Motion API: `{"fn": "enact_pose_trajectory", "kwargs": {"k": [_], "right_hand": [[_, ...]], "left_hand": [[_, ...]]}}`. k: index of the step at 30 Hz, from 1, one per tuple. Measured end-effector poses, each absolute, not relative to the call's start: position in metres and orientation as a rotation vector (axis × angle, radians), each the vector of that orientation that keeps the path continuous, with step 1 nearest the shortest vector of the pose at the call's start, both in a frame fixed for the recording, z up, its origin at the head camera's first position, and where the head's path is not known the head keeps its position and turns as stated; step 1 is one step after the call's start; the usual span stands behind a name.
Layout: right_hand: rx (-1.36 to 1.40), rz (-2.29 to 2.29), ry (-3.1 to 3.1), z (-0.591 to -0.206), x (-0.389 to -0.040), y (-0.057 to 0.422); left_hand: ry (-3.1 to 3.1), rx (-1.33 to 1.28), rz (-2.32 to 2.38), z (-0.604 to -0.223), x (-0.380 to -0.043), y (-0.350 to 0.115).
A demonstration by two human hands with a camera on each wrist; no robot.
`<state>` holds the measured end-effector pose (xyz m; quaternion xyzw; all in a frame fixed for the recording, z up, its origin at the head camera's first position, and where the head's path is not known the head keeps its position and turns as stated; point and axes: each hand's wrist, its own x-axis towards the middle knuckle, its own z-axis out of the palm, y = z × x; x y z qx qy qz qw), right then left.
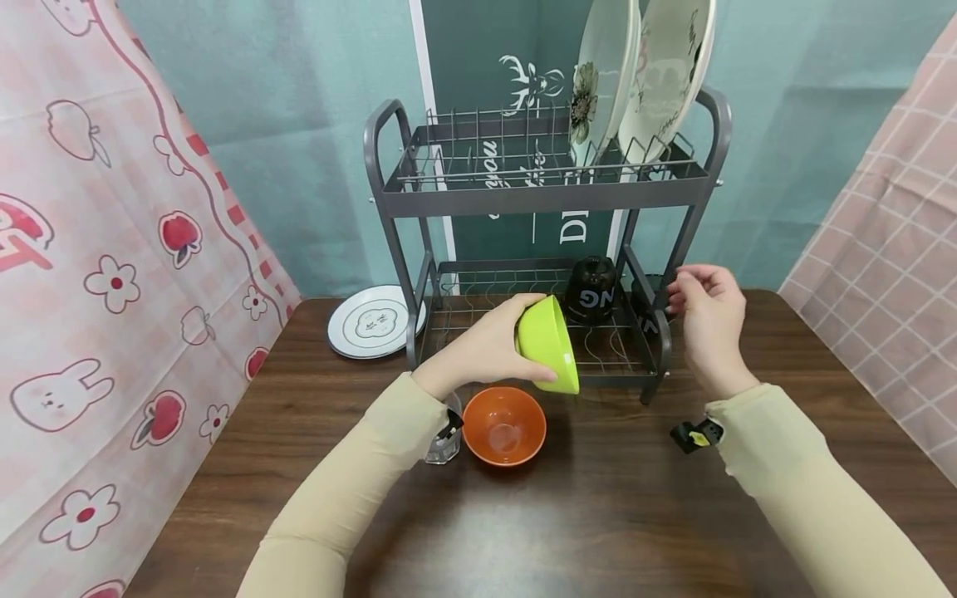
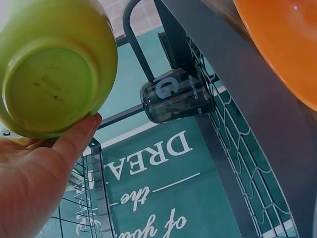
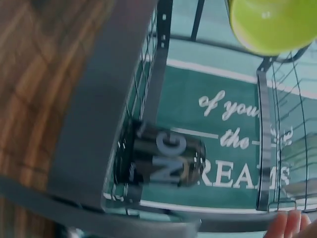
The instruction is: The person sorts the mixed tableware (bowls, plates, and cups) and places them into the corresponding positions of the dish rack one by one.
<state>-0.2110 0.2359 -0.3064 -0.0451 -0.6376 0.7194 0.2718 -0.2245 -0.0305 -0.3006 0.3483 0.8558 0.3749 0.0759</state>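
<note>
My left hand [image 1: 482, 347] grips a lime-green bowl [image 1: 544, 342] by its base and side, thumb below. It is tilted, its mouth turned to the right, in front of the rack's lower shelf. The left wrist view shows the round foot of the bowl [image 2: 52, 87] close up. At the right post of the dish rack [image 1: 549, 198], my right hand [image 1: 712, 320] is raised with loosely bent fingers and nothing in them. Whether its fingertips touch the post cannot be told. Dark cup [image 1: 591, 291] with pale letters stands upside down on the lower shelf, right side.
An orange bowl [image 1: 505, 428] sits before the rack, a clear glass [image 1: 443, 444] partly hidden behind my left wrist. White plate [image 1: 366, 324] lies at the left. Two large plates [image 1: 665, 79] stand upright on the top tier. Another dark cup [image 1: 646, 306] is behind the right post.
</note>
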Motion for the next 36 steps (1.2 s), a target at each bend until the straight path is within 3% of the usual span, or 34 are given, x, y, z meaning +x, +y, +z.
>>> {"fn": "enact_pose_trajectory", "kwargs": {"k": [5,20,36], "right_hand": [[-0.146,1.746,-1.797,-0.301,-0.230,0.239],[0.206,2.040,-1.649,-0.312,-0.261,0.247],[0.122,2.008,-1.666,-0.312,-0.264,0.245]], "left_hand": [[2.576,1.031,1.092,-0.300,-0.231,-0.023],[2.556,0.997,1.061,-0.301,-0.263,0.006],[2.540,0.957,0.974,-0.311,-0.282,0.045]]}}
